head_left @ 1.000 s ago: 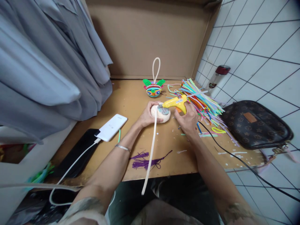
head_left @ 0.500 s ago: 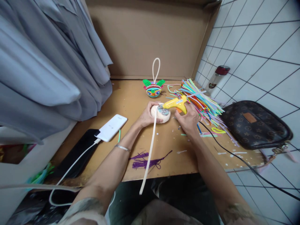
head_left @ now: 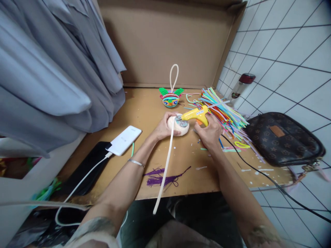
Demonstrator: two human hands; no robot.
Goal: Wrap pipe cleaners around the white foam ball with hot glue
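Observation:
My left hand (head_left: 167, 126) is closed around a cream, rounded ball (head_left: 184, 131) wrapped in what looks like pipe cleaner, with a greyish patch uncovered on its top. From the ball a long cream pipe cleaner (head_left: 167, 165) hangs down past the table's front edge. My right hand (head_left: 210, 132) grips a yellow hot glue gun (head_left: 194, 114) with an orange trigger. Its nozzle points left and meets the grey patch close to the cream strip; whether glue is flowing cannot be made out. Behind the ball sits a colourful animal-head ornament (head_left: 170, 99) with green ears and a cream loop.
Many coloured pipe cleaners (head_left: 224, 110) lie heaped at the right, near a brown patterned bag (head_left: 284, 137) and a red-capped bottle (head_left: 241, 88). Purple tassels (head_left: 165, 179) lie in front. A white power bank (head_left: 125, 140) with a cable is at left. The gun's black cord (head_left: 248, 160) runs right.
The view has shifted very slightly. Both hands keep their hold, and the glue gun's nozzle stays at the ball's top.

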